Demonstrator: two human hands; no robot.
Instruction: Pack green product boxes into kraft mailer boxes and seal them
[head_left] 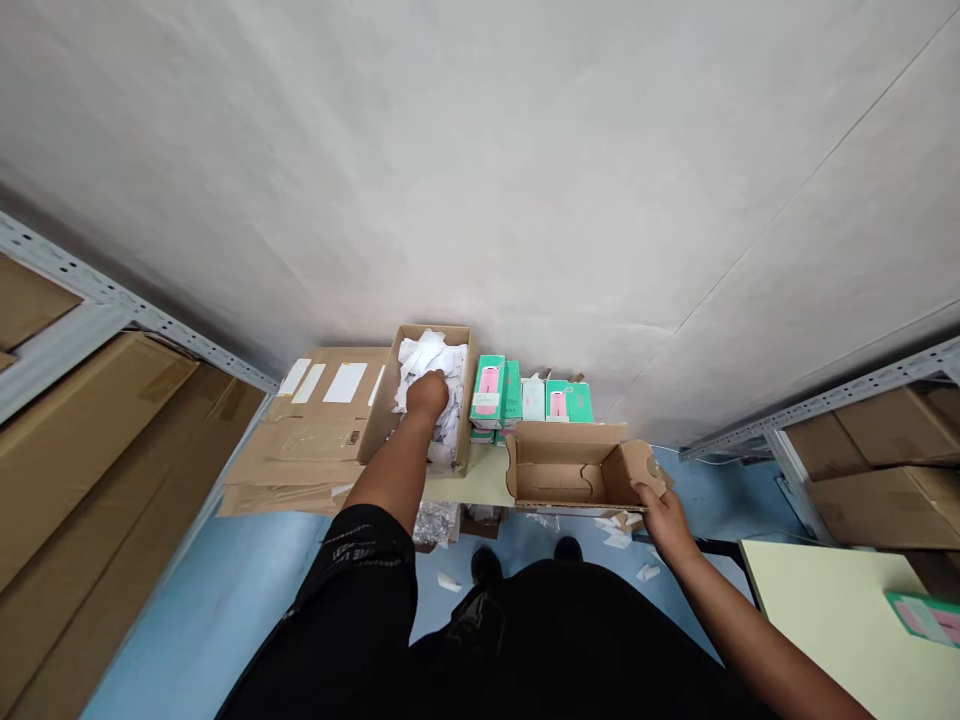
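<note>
My left hand [427,393] reaches into a tall open cardboard box [463,440] filled with crumpled white paper [431,352]. Its fingers are curled closed in the paper, partly hidden from above. At the front edge of the table, an empty open brown carton [559,482] lies with its flaps up. My right hand [664,517] grips the right end flap of this carton, thumb on top and fingers underneath. Between the two boxes, against the wall, stand several green-and-pink product boxes [489,392].
Flattened cardboard [322,425] with white labels lies on the left. Bubble wrap [436,522] and paper scraps [617,538] are below the table. Shelves of cartons [97,440] flank both sides. A side table [832,590] at right holds a green-and-pink box [926,618].
</note>
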